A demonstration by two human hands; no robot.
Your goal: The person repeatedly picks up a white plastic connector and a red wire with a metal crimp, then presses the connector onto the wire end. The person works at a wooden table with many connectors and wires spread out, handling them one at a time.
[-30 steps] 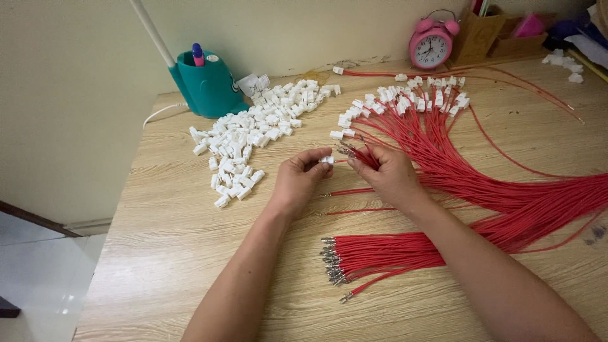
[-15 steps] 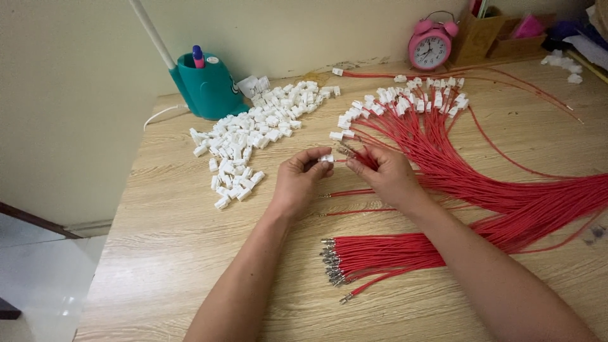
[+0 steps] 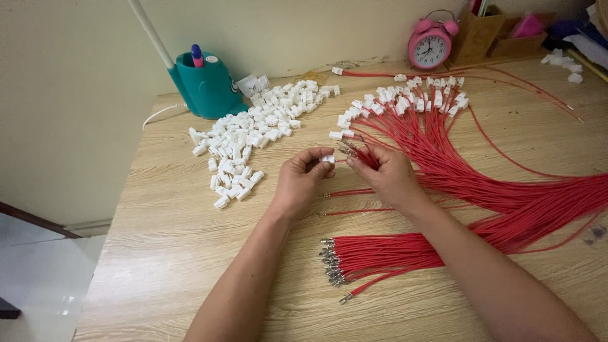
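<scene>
pink alarm clock (image 3: 429,43) | teal pen holder (image 3: 204,88) | brown boxes (image 3: 491,33) | wooden table (image 3: 164,253)

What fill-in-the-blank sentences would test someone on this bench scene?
1. The left hand pinches a small ____ plastic connector.
2. The right hand holds wires coloured ____.
3. The loose connector pile lies on the person's ____ side.
4. The clock at the back is ____.

Missing words: white; red; left; pink

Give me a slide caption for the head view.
Left hand pinches a white connector; right hand holds red wires to it.
</scene>
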